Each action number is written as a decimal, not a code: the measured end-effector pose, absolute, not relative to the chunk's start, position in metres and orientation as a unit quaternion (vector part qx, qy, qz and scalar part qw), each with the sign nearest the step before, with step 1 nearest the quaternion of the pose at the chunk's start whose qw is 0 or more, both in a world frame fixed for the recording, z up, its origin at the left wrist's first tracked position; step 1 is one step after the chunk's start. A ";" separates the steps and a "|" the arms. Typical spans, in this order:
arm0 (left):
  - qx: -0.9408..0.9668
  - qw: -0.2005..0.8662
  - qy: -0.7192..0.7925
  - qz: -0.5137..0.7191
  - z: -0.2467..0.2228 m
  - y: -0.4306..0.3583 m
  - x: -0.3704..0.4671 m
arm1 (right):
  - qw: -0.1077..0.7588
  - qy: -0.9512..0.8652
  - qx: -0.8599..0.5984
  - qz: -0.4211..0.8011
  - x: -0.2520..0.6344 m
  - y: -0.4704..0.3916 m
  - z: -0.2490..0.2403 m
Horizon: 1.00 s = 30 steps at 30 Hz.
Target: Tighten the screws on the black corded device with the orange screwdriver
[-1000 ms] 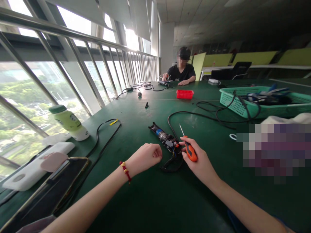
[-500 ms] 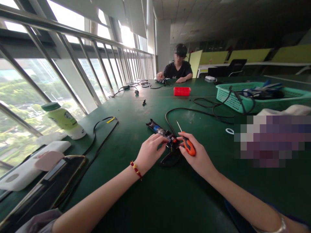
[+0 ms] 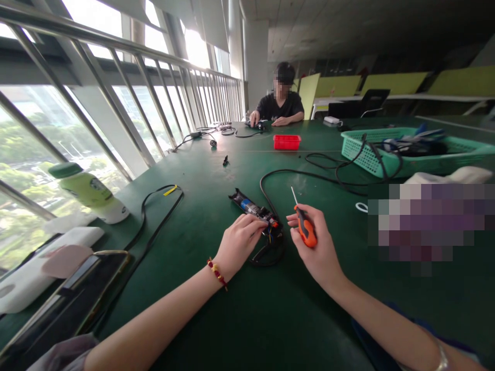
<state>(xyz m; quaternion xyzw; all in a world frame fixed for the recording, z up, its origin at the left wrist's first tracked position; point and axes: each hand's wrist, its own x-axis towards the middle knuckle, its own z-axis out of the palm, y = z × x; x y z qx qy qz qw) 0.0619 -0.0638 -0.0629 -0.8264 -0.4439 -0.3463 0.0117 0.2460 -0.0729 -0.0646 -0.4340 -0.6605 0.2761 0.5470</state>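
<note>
Opened device (image 3: pixel 253 209), black housing with wiring and a blue component exposed, lying on the green table (image 3: pixel 240 319) directly ahead, its black power cord (image 3: pixel 309 176) looping away toward the teal basket (image 3: pixel 410 154). Left hand (image 3: pixel 237 242) resting on the near end of the device, fingers (image 3: pixel 253 222) curled narrow and pressing on the wired section by the orange-tipped part. Right hand (image 3: pixel 315 247) just beside it, fingers closed around the orange handle of a screwdriver (image 3: pixel 303 224), shaft raised and pointing away, tip clear of the device. To do the step well, judged from this layout: steady the housing flat with the left hand, keep fingertips off the loose wires, lower the tip squarely and without side load. Elsewhere on the table: green bottle (image 3: pixel 87 191), red tray (image 3: pixel 286 141), black strap (image 3: pixel 154 216), phone (image 3: pixel 69 304); another person (image 3: pixel 280 103) seated at the far end.
</note>
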 end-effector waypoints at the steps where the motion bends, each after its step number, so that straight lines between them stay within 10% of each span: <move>1: -0.826 0.014 -0.445 -0.346 -0.063 -0.064 0.062 | 0.556 -0.653 -0.428 0.285 0.246 -0.074 -0.064; 30: -0.847 0.088 -0.513 -0.110 -0.058 -0.076 0.063 | 0.524 -0.825 -0.213 0.011 0.245 -0.104 -0.046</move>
